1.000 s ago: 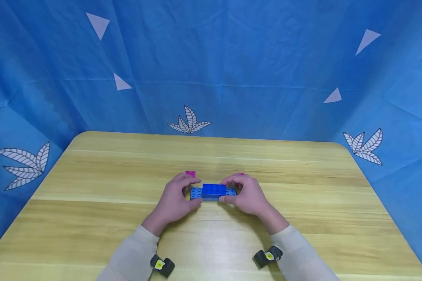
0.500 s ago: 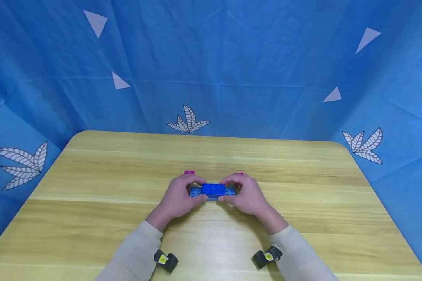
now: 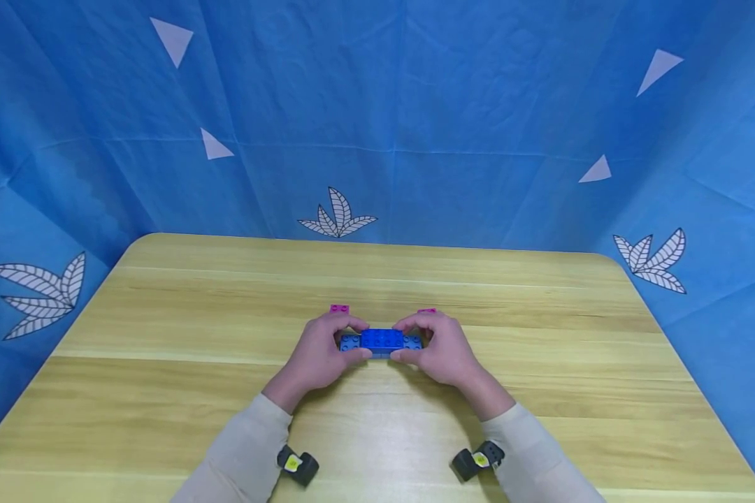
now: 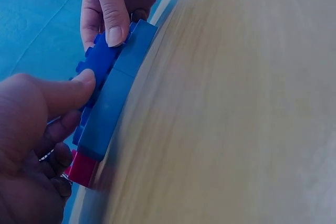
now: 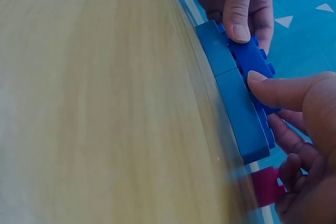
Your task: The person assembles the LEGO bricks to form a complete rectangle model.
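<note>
Two lighter blue toy building bricks, the left one (image 3: 350,343) and the right one (image 3: 413,342), lie end to end on the table. A darker blue building brick (image 3: 382,339) sits on top across their joint, leaving studs bare at both ends. My left hand (image 3: 319,351) pinches the dark brick's left end between thumb and fingers. At its right end, my right hand (image 3: 443,349) pinches it the same way. Both thumbs press the near side, as the left wrist view shows. Whether the dark brick is fully seated cannot be told.
Behind the left hand stands a pink brick (image 3: 340,309); another pink brick (image 3: 426,310) is partly hidden behind the right hand. The wooden table (image 3: 377,433) ends at a blue patterned curtain (image 3: 390,105). Each sleeve bears a black strapped device.
My left hand has moved right, from the left lighter blue brick onto the dark blue brick's left end. The right hand and the bricks have stayed nearly still.
</note>
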The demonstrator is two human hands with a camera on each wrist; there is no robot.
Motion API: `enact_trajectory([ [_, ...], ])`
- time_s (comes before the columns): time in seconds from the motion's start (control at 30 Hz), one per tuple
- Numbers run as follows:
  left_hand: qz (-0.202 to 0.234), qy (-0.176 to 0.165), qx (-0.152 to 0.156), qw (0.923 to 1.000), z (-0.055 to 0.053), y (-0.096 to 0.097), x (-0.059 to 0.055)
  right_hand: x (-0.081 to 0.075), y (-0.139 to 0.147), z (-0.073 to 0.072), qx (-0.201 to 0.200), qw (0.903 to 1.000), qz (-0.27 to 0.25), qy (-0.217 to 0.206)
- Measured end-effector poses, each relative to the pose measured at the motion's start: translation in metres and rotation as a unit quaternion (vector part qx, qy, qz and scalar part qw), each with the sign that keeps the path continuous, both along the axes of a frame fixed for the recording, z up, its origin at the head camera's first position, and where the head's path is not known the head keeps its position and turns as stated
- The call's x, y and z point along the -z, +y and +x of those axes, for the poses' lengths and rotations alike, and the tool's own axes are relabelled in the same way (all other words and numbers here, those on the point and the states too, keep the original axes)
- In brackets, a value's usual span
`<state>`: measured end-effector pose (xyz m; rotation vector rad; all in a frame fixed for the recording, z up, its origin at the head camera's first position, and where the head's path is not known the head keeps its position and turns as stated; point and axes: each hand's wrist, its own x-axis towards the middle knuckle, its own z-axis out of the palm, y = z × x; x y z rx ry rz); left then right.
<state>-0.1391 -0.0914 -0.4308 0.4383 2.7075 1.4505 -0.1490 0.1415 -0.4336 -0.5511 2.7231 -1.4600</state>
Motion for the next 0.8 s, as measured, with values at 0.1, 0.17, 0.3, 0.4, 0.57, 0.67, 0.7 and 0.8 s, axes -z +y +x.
enact_trajectory([
  [0.1, -0.002, -0.002, -0.004, 1.0, 0.001, 0.0, -0.001, 0.0, -0.001, 0.001, 0.003, 1.0, 0.001, -0.003],
  [0.17, -0.004, -0.003, -0.006, 1.0, 0.001, 0.0, -0.001, 0.0, -0.001, 0.001, 0.004, 1.0, 0.004, -0.005],
  [0.3, -0.012, 0.001, -0.005, 0.9999, 0.001, 0.001, -0.002, -0.002, -0.002, 0.001, 0.004, 0.9998, 0.017, -0.001],
  [0.4, -0.019, 0.01, -0.001, 0.9998, 0.001, 0.002, -0.003, -0.004, -0.002, 0.0, 0.001, 0.9994, 0.033, 0.008],
  [0.57, -0.025, 0.02, 0.002, 0.9995, -0.001, 0.003, -0.002, -0.008, -0.002, 0.0, -0.005, 0.9981, 0.06, 0.017],
  [0.67, -0.03, 0.032, 0.001, 0.999, -0.002, 0.003, -0.001, -0.009, -0.003, -0.001, -0.006, 0.9973, 0.069, 0.022],
  [0.7, -0.033, 0.037, 0.0, 0.9988, -0.002, 0.003, -0.001, -0.01, -0.003, -0.001, -0.006, 0.9972, 0.071, 0.023],
  [0.8, -0.039, 0.05, 0.0, 0.998, -0.002, 0.004, 0.0, -0.01, -0.003, -0.001, -0.008, 0.9969, 0.074, 0.026],
])
